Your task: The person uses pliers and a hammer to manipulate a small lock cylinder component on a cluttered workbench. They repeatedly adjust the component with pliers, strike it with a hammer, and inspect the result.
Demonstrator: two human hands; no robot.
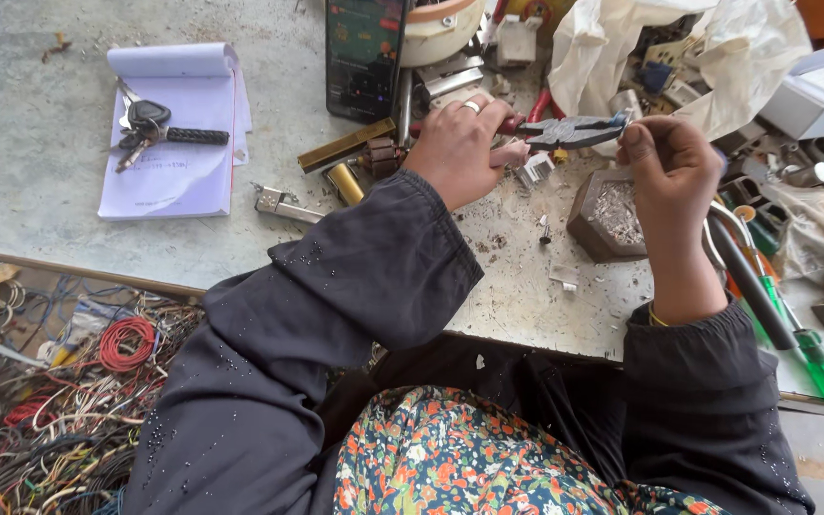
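Gripping red-handled pliers [565, 131] in your left hand [460, 148], you pinch a tiny part at their tip with your right hand [665, 162], work unfinished.

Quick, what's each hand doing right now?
Left hand: closed around the red handles of the pliers.
Right hand: fingers pinched shut at the plier tips; what they hold is too small to tell.

Bare tabletop [40, 133] left; clutter [793, 181] probably right.
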